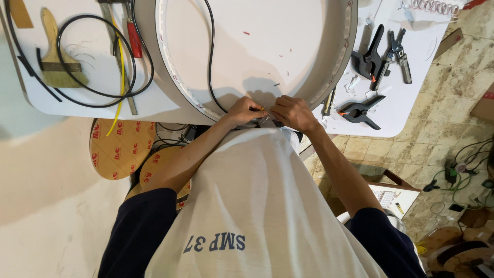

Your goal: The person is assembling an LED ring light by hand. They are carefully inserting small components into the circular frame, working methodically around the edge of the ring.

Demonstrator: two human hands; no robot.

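Left hand [246,110] and right hand [292,112] pinch thin wires [263,114] at the round frame's [329,87] near rim; fingers closed; steady, small movements advisable.

White worktable [401,110], rounded corners, over a tiled floor [437,118].

On it:
- big round white frame [177,77] at centre, 12 o'clock side cut off by the picture edge, black cable [210,62] running across its face
- paintbrush [54,56] at 9 o'clock, inside a loop of black wire [98,92]
- red-handled tool [135,38] and yellow strip [121,77] just beside the frame's 9 o'clock edge
- black spring clamps [368,59] and pliers [399,54] at 3 o'clock, another clamp [360,110] toward 4 o'clock
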